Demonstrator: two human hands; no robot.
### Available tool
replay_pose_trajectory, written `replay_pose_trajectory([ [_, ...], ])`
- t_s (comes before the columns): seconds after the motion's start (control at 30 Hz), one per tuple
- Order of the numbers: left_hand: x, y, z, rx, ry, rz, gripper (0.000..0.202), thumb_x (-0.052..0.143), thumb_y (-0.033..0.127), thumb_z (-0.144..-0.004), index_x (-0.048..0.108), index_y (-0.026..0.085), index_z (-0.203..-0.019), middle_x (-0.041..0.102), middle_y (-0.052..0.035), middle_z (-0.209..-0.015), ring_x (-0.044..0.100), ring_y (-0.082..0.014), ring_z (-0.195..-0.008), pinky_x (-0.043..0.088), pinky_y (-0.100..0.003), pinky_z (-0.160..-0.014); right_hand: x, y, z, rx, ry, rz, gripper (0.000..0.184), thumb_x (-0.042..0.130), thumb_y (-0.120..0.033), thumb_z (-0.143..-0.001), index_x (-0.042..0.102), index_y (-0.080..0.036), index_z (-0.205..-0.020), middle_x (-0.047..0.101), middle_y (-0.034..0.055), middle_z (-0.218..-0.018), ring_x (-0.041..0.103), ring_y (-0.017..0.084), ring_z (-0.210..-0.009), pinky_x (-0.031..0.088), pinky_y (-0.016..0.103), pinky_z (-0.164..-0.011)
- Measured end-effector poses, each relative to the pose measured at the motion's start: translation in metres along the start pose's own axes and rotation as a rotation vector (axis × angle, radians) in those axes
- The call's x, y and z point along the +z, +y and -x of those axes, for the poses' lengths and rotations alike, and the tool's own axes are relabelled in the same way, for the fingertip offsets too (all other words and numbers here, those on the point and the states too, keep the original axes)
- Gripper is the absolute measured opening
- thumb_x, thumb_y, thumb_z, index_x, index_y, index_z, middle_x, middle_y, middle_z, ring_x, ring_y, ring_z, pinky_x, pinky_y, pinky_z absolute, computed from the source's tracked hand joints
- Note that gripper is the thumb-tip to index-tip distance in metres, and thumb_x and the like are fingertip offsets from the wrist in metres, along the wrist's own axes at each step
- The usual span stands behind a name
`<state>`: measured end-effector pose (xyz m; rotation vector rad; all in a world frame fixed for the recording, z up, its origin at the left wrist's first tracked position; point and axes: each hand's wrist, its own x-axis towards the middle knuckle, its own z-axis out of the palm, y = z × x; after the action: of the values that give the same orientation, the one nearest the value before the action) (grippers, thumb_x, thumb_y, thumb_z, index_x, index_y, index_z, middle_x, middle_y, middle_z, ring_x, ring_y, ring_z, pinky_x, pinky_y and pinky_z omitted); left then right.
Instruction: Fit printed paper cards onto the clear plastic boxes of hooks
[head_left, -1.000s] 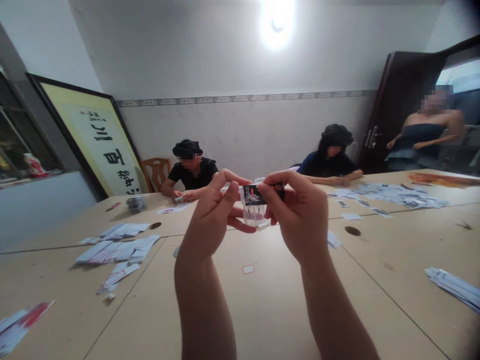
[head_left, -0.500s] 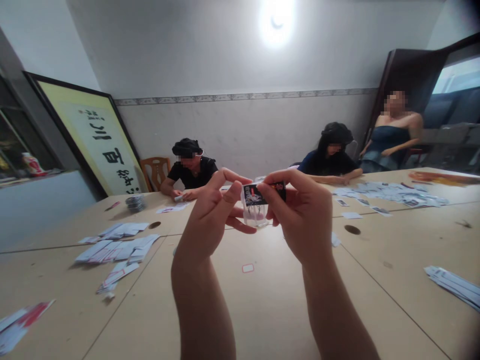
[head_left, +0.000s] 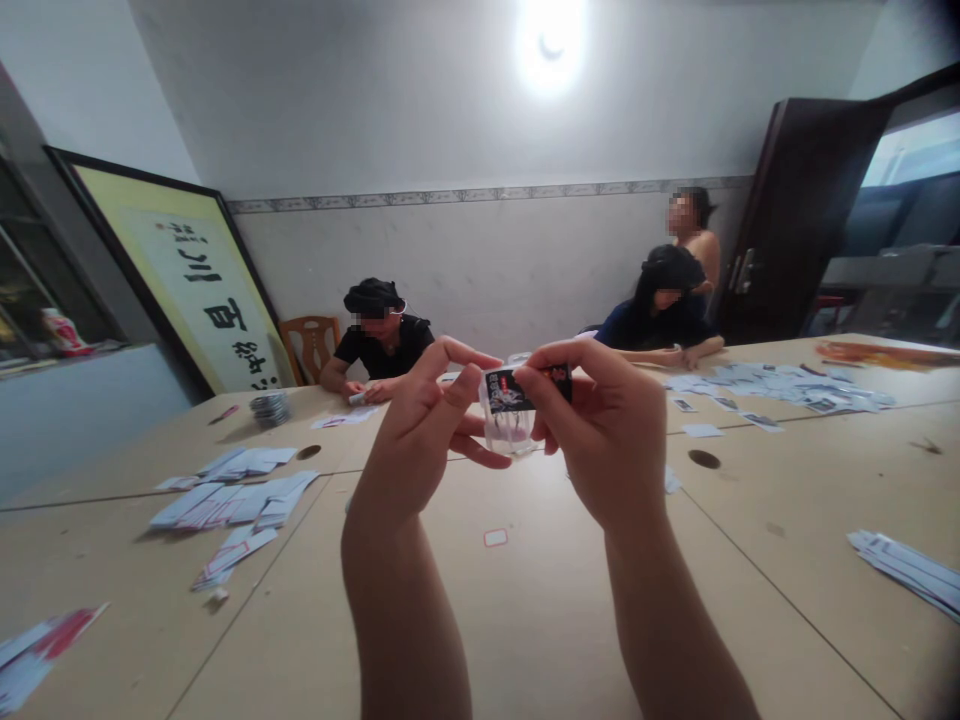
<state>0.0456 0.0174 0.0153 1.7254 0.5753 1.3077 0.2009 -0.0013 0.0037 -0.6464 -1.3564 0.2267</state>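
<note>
Above the table, my left hand (head_left: 424,425) is closed around the left side of a small clear plastic box (head_left: 511,435), thumb and forefinger at its upper edge. Thin dark shapes show inside the box, too small to name. A black label (head_left: 508,391) with white and red print lies across the upper front of the box. My right hand (head_left: 611,425) pinches that label, its thumb pressed on the printed face. The other right fingers curl behind, partly hidden, near the box's right side. Below the hands, a small white sticker with a red border (head_left: 496,538) lies on the table.
White paper slips (head_left: 225,500) are piled at the left, and a stack of round metallic items (head_left: 270,408) stands beyond. More papers (head_left: 787,388) spread at the far right; a bundle (head_left: 904,570) lies nearer. Two people sit opposite, with another person behind. The table (head_left: 540,620) has round holes.
The standing person at the back right has moved left, away from the door, to behind the seated person. My hands, the box and the label stay almost still.
</note>
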Motion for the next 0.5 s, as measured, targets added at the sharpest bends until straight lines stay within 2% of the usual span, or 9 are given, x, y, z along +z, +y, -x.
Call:
replay_pose_trajectory([
  [0.37, 0.001, 0.0014, 0.0008, 0.015, -0.005, -0.021, 0.023, 0.061, 0.045, -0.095, 0.056, 0.023, -0.1, 0.067, 0.0044, -0.07, 0.068, -0.0118, -0.052, 0.064, -0.025, -0.051, -0.0007, -0.0013, -0.0008, -0.006, -0.004, 0.05, 0.009, 0.07, -0.022, -0.086, 0.066, -0.02, -0.077, 0.063, -0.0005, -0.07, 0.056, 0.011, -0.056, 0.045, 0.023, -0.048],
  [0.5, 0.0002, 0.0001, 0.0008, 0.021, -0.006, -0.021, 0.023, 0.062, 0.045, -0.095, 0.057, 0.023, -0.102, 0.068, 0.0031, -0.073, 0.067, -0.0115, -0.052, 0.064, -0.025, -0.051, 0.0003, -0.0007, -0.0009, -0.009, 0.009, 0.042, 0.009, 0.071, -0.022, -0.085, 0.067, -0.02, -0.077, 0.063, -0.0006, -0.069, 0.057, 0.011, -0.058, 0.045, 0.023, -0.048],
])
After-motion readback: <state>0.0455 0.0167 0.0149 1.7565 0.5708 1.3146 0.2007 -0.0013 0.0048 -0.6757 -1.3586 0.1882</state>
